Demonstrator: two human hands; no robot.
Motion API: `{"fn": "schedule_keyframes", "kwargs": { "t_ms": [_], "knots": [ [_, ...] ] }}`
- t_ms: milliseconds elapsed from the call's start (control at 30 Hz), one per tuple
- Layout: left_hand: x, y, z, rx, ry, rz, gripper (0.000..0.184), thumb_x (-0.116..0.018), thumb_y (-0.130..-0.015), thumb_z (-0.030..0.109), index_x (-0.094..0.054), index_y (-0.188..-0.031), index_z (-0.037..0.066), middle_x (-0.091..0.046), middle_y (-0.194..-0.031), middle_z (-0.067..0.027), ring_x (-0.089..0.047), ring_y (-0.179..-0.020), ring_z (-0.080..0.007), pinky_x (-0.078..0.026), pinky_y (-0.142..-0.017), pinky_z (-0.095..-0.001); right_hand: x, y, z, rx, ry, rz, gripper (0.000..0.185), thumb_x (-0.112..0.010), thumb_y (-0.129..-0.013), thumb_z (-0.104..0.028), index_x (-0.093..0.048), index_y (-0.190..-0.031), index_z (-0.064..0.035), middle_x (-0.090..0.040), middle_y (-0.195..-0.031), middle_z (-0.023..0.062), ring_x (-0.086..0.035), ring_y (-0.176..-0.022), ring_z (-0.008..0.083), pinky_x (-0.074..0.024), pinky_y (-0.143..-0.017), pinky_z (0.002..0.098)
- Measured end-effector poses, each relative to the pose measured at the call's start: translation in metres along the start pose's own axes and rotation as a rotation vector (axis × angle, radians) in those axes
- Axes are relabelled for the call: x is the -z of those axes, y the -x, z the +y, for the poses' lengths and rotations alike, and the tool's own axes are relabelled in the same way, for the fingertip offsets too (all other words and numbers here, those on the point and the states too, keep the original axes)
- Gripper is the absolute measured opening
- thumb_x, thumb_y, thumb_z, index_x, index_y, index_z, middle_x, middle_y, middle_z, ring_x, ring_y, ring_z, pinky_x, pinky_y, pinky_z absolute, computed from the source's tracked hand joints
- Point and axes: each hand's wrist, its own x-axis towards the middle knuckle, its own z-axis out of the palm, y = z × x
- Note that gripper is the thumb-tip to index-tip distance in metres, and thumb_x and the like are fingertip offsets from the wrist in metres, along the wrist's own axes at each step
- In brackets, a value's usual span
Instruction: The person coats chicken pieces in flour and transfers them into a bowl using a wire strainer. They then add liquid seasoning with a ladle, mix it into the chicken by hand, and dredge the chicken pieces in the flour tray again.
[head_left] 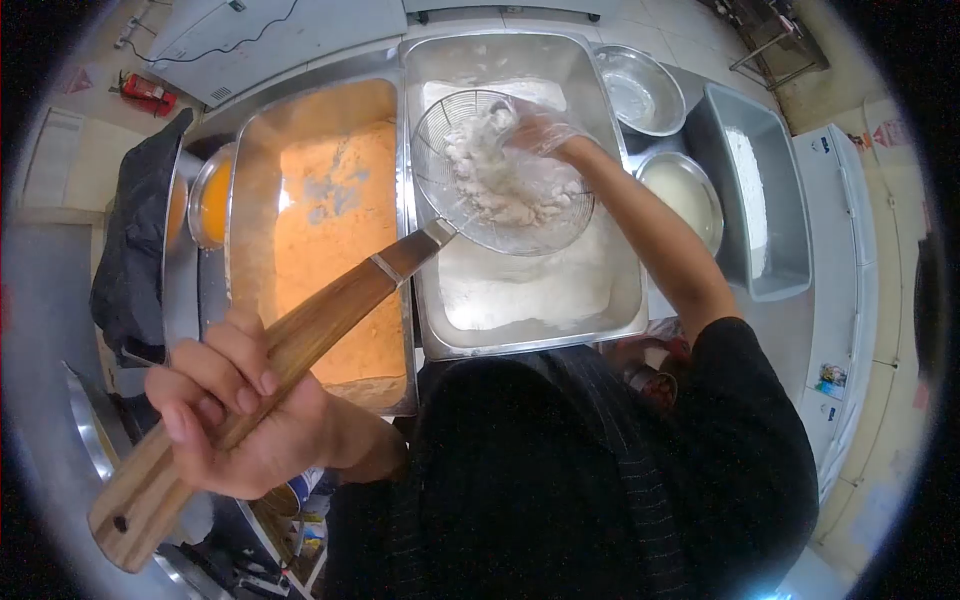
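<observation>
My left hand (240, 400) curls firmly round wooden handle (335, 305), bearing strainer (535, 240) above metal tray (540, 342), perhaps so tray catches loose powder (520, 295). Gloved right hand (537, 130) among floury pieces (500, 198) inside; finger closure I cannot tell.

White appliance (842, 300): a coloured sticker (831, 379) and small dark-blue marks sit on its front; their lettering is too small to read.
Right wall: a pinkish sign (889, 133) hangs there, its wording unreadable.
Left wall: a pale pink sign (75, 79) near the fire extinguisher (147, 93), too faint to make out.
Fire extinguisher: a pale label on the red body, not legible.
Readable words, brands or numbers: none.
</observation>
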Motion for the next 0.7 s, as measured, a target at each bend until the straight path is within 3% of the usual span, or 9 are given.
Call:
{"fn": "schedule_keyframes", "kwargs": {
  "t_ms": [67, 167, 200, 267, 300, 400, 500, 600, 700],
  "knots": [
    [0.002, 0.002, 0.000, 0.004, -0.017, -0.005, 0.027, -0.043, -0.082, 0.027, -0.034, -0.061, 0.014, -0.031, -0.050, 0.0012, -0.028, -0.042, -0.0092, -0.025, -0.052, -0.0271, 0.001, -0.001, 0.000, -0.012, -0.004, -0.039, 0.070, -0.055, -0.075, -0.051, -0.044, -0.127, -0.0043, -0.050, -0.122, 0.0201, -0.049, -0.112, 0.0327, -0.0375, -0.096, 0.0362],
    [0.003, 0.004, 0.001, 0.004, -0.042, -0.024, 0.026, -0.043, -0.083, 0.027, -0.034, -0.062, 0.014, -0.031, -0.050, 0.0012, -0.028, -0.042, -0.0090, -0.025, -0.053, -0.0276, -0.002, -0.013, 0.016, -0.085, 0.012, -0.036, 0.065, -0.067, -0.071, -0.037, -0.045, -0.126, -0.0099, -0.056, -0.112, 0.0195, -0.057, -0.098, 0.0315, -0.0479, -0.078, 0.0370],
    [0.004, 0.004, 0.001, 0.007, -0.050, -0.038, 0.025, -0.043, -0.083, 0.027, -0.035, -0.062, 0.014, -0.031, -0.050, 0.0012, -0.028, -0.043, -0.0089, -0.025, -0.054, -0.0278, -0.009, -0.026, 0.045, 0.323, 0.137, 0.016, 0.068, -0.066, -0.071, -0.040, -0.044, -0.127, -0.0089, -0.053, -0.116, 0.0204, -0.057, -0.097, 0.0314, -0.0484, -0.077, 0.0366],
    [0.005, 0.006, 0.002, 0.014, -0.051, -0.034, 0.025, -0.043, -0.082, 0.027, -0.035, -0.063, 0.015, -0.031, -0.050, 0.0012, -0.028, -0.043, -0.0089, -0.025, -0.054, -0.0279, -0.005, -0.029, 0.047, 0.739, 0.265, 0.069, 0.070, -0.066, -0.072, -0.043, -0.042, -0.128, -0.0079, -0.050, -0.120, 0.0214, -0.057, -0.096, 0.0313, -0.0490, -0.076, 0.0363],
    [0.006, 0.006, 0.002, 0.026, -0.053, -0.036, 0.025, -0.044, -0.082, 0.028, -0.034, -0.063, 0.015, -0.031, -0.050, 0.0012, -0.028, -0.043, -0.0089, -0.025, -0.054, -0.0280, -0.007, -0.026, 0.049, 0.204, -0.138, 0.000, 0.068, -0.063, -0.074, -0.046, -0.042, -0.129, -0.0112, -0.045, -0.125, 0.0218, -0.054, -0.102, 0.0306, -0.0473, -0.081, 0.0355],
    [0.006, 0.005, -0.004, -0.018, 0.006, -0.047, 0.026, -0.044, -0.082, 0.026, -0.030, -0.063, 0.014, -0.033, -0.050, -0.0005, -0.031, -0.041, -0.0094, -0.026, -0.049, -0.0250, -0.061, -0.010, 0.030, -0.278, -0.515, -0.063, 0.066, -0.052, -0.079, -0.056, -0.042, -0.130, -0.0159, -0.040, -0.130, 0.0220, -0.050, -0.108, 0.0305, -0.0374, -0.095, 0.0382],
    [-0.002, 0.005, -0.007, 0.019, -0.095, -0.032, 0.025, -0.047, -0.080, 0.028, -0.034, -0.063, 0.015, -0.031, -0.050, 0.0015, -0.028, -0.043, -0.0088, -0.025, -0.054, -0.0279, -0.143, -0.028, 0.030, 0.006, 0.208, 0.360, 0.071, -0.050, -0.076, -0.061, -0.043, -0.129, -0.0150, -0.040, -0.129, 0.0235, -0.050, -0.108, 0.0319, -0.0337, -0.097, 0.0403],
    [-0.017, 0.008, -0.008, 0.010, -0.090, -0.038, 0.025, -0.047, -0.080, 0.027, -0.033, -0.063, 0.015, -0.030, -0.050, 0.0017, -0.028, -0.043, -0.0085, -0.024, -0.053, -0.0272, -0.108, -0.024, 0.003, 0.140, 0.205, -0.226, 0.093, -0.051, -0.071, -0.068, -0.022, -0.139, -0.0119, -0.025, -0.140, 0.0204, -0.029, -0.129, 0.0270, -0.0346, -0.098, 0.0423],
    [-0.020, 0.012, -0.005, 0.007, -0.083, -0.048, 0.024, -0.047, -0.080, 0.026, -0.033, -0.063, 0.015, -0.030, -0.050, 0.0018, -0.028, -0.043, -0.0087, -0.024, -0.052, -0.0263, -0.101, -0.014, -0.008, -0.109, -0.192, -0.358, 0.070, -0.050, -0.077, -0.058, -0.043, -0.128, -0.0118, -0.024, -0.140, 0.0225, -0.030, -0.125, 0.0376, -0.0255, -0.103, 0.0409]
  ]
}}
